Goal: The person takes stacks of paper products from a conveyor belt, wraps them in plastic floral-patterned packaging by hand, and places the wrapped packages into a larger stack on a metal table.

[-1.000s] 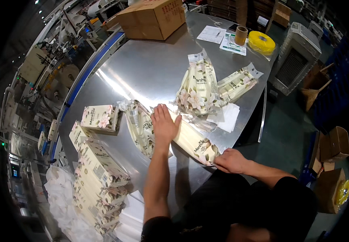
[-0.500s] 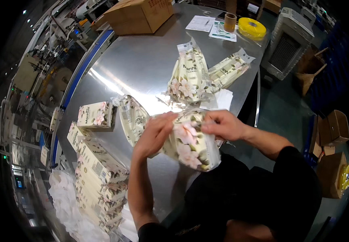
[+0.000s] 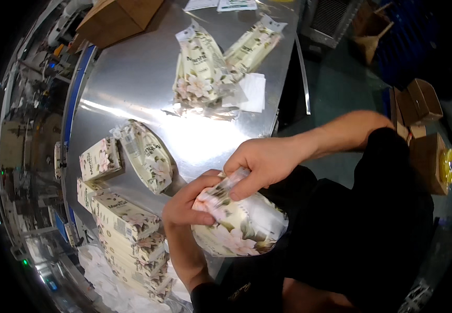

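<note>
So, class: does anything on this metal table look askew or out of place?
Yes. The floral packs at the far end lie in a loose, crisscrossed heap, unlike the neat stack of boxes at the left edge. Both hands hold one pack.

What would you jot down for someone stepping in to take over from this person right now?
Left hand: grips the near end of a floral pack in clear wrap, close to the body.
Right hand: pinches the wrap's top end.
Metal table: one wrapped pack at centre, loose wrapped packs at the far side.
Done: floral boxes stacked at the left edge.
Left: whether the wrap in hand is closed cannot be told.
</note>
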`<action>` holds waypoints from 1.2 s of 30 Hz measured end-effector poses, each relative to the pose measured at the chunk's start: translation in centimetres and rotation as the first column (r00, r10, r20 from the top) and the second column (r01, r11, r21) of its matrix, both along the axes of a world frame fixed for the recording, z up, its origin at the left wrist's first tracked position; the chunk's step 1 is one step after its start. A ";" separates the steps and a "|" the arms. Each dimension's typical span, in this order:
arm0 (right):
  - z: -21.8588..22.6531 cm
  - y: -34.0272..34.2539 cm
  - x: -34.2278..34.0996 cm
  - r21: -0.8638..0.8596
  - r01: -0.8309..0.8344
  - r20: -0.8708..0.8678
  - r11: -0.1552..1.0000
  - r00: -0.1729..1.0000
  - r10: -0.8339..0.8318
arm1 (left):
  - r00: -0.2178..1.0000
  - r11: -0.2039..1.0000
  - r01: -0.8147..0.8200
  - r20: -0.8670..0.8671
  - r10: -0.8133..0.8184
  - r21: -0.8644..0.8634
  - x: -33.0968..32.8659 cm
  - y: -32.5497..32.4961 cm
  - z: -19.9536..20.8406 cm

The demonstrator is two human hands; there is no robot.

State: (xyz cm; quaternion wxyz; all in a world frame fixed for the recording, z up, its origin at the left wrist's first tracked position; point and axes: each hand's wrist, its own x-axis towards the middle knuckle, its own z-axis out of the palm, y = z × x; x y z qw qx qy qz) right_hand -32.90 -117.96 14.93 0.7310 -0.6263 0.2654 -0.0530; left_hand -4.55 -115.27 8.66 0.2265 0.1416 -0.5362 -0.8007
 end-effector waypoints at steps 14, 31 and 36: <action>1.0 0.5 -11.7 -0.152 -0.175 -0.079 0.973 0.983 0.165 | 0.831 0.847 -0.530 0.172 0.529 -0.041 2.6 6.8 0.2; -1.8 -1.2 -11.6 -0.246 0.123 -0.118 0.961 0.981 -0.156 | 0.650 0.660 -0.751 0.182 0.738 0.006 3.2 8.6 -1.5; 2.7 -2.2 -9.6 -0.534 0.144 0.080 0.833 0.990 -0.120 | 0.465 0.489 -0.869 0.217 0.858 -0.071 3.8 13.1 -2.2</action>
